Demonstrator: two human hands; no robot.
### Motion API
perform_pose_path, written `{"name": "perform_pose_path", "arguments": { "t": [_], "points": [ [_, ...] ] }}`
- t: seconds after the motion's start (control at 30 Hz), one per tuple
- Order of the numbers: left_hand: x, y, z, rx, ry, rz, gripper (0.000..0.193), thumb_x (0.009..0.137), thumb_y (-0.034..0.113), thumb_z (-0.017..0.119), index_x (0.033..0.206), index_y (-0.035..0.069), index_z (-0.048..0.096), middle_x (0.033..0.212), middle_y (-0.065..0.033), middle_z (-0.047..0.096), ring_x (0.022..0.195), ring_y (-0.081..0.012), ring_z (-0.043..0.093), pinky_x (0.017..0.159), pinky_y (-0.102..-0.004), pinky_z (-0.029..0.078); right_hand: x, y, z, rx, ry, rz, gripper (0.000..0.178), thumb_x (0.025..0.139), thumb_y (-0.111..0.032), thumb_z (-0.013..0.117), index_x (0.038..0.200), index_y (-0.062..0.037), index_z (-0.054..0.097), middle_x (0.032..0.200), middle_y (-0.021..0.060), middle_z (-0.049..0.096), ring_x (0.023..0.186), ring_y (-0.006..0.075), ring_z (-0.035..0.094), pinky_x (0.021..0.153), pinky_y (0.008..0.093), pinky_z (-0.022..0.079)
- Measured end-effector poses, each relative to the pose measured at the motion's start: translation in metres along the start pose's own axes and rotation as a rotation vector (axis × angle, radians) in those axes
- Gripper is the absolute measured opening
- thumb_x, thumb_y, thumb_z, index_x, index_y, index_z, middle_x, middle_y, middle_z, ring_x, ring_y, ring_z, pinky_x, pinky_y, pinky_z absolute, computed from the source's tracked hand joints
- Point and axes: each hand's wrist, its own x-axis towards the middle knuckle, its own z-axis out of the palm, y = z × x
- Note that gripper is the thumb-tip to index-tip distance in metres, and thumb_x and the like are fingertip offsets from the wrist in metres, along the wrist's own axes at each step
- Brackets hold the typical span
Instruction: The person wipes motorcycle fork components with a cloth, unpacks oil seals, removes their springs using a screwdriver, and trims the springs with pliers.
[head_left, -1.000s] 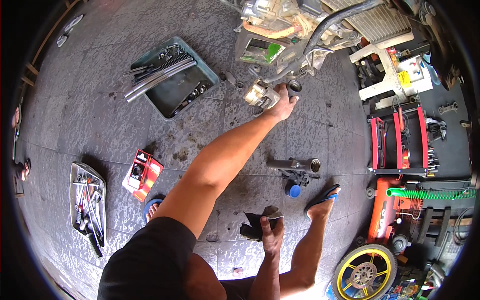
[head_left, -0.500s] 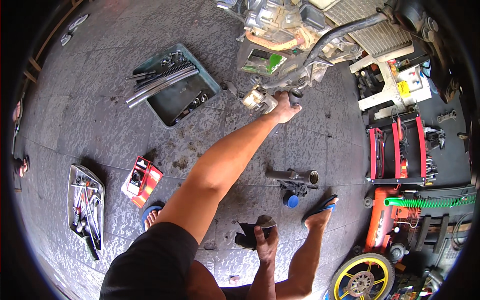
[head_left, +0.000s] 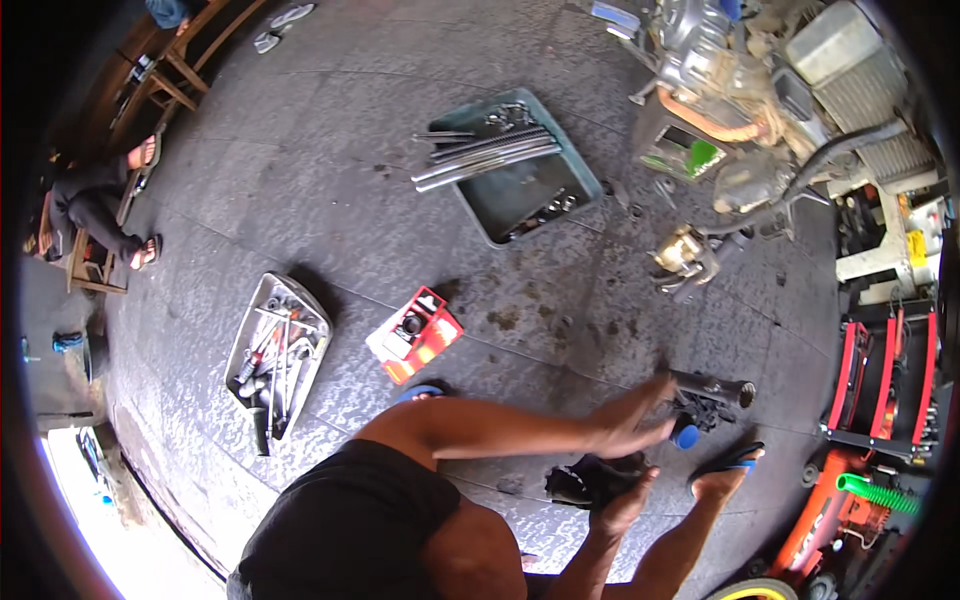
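Note:
My left hand (head_left: pixel 640 420) is blurred, its arm crossing from the lower left. It is beside the near end of a dark metal tube (head_left: pixel 705 384) with a round open end; whether it touches or grips anything, I cannot tell. Below the tube are a round blue cap (head_left: pixel 684 432) and some black parts (head_left: pixel 712 412). Nearer to me, my right hand (head_left: pixel 628 502) is closed on a crumpled black rag (head_left: pixel 585 481). Further off on the floor lies a gold-coloured metal part (head_left: pixel 680 248) with dark tubing beside it.
A dark tray (head_left: pixel 525 205) of springs, shiny rods and small parts lies ahead. Left are a red box (head_left: pixel 425 350) and a tool tray (head_left: pixel 305 330). An engine (head_left: pixel 715 75) and red tool rack (head_left: pixel 885 375) stand right. A person's legs (head_left: pixel 95 210) show far left.
My left hand has left the dark tube by the gold-coloured part and come back toward me, beside the nearer tube. The right hand still holds the rag. The view has swung left.

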Motion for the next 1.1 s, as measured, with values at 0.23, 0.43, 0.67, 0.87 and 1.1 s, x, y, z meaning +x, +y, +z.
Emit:
{"name": "perform_pose_path", "arguments": {
  "t": [0.23, 0.43, 0.67, 0.87, 1.1],
  "points": [
    [-0.113, -0.019, -0.100, 0.634, -0.163, 0.156, 0.079, 0.086, 0.038, 0.070, 0.150, 0.007, 0.034, 0.105, -0.0218, 0.067, 0.080, -0.0389, 0.069, 0.067, -0.0472, 0.056, -0.003, 0.009, 0.018, 0.354, 0.125, 0.232, 0.053, 0.092, -0.060, 0.052, 0.098, -0.0090, 0.065, 0.091, 0.0104, 0.068, 0.085, 0.0297, 0.067, 0.081, 0.0448, 0.055],
    [-0.048, -0.036, -0.343, 1.689, 1.024, -0.060, 0.033, 0.081, 0.018, 0.062, 0.112, 0.005, 0.060, 0.118, -0.0126, 0.056, 0.106, -0.0328, 0.054, 0.085, -0.0454, 0.043, 0.004, 0.064, -0.049, -1.487, 0.130, -0.889, 0.062, 0.090, -0.053, 0.060, 0.128, -0.0044, 0.053, 0.118, 0.0150, 0.062, 0.110, 0.0283, 0.061, 0.099, 0.0461, 0.047],
    [-0.019, -0.039, -0.431, 1.866, 0.490, -0.521, 0.037, 0.089, 0.022, 0.055, 0.122, 0.005, 0.060, 0.121, -0.0117, 0.060, 0.112, -0.0258, 0.054, 0.089, -0.0382, 0.040, -0.001, 0.063, 0.032, 0.338, -0.332, 0.126, 0.071, 0.086, -0.069, 0.057, 0.130, -0.0130, 0.055, 0.123, 0.0084, 0.062, 0.111, 0.0249, 0.060, 0.102, 0.0512, 0.042],
    [0.002, -0.019, -0.409, 1.248, 0.459, -0.831, 0.035, 0.087, 0.022, 0.056, 0.112, 0.005, 0.072, 0.118, -0.0174, 0.070, 0.107, -0.0311, 0.070, 0.086, -0.0446, 0.056, -0.009, 0.054, 0.075, 0.424, -0.306, 0.262, 0.057, 0.087, -0.059, 0.065, 0.119, -0.0128, 0.057, 0.119, 0.0068, 0.062, 0.100, 0.0213, 0.062, 0.091, 0.0466, 0.048],
    [-0.095, 0.030, -0.320, 0.519, 0.492, -0.655, 0.043, 0.080, 0.036, 0.067, 0.091, -0.007, 0.069, 0.076, -0.0211, 0.068, 0.074, -0.0283, 0.068, 0.069, -0.0450, 0.051, 0.026, -0.018, 0.199, -1.185, -0.817, -0.306, 0.016, 0.078, -0.011, 0.076, 0.085, -0.0057, 0.062, 0.075, 0.0031, 0.063, 0.064, 0.0168, 0.057, 0.055, 0.0293, 0.044]
  ]
}}
